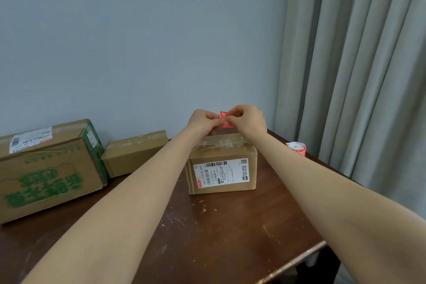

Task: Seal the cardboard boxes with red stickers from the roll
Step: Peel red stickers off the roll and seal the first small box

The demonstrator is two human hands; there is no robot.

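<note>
A small cardboard box (230, 152) with a white shipping label on its front stands on the brown table (230, 226). Above its taped top, my left hand (202, 122) and my right hand (247, 120) both pinch a short strip of red stickers (224, 115), held upright between my fingertips. The sticker roll (297, 148) lies on the table to the right of the box, near the curtain. Two more cardboard boxes stand at the left: a mid-sized plain one (136, 153) and a large one with green print (46, 168).
A grey wall runs behind the table and a grey curtain (357, 64) hangs at the right. The table's right edge (299, 258) slants across the lower right. Bare scratched tabletop lies in front of the small box.
</note>
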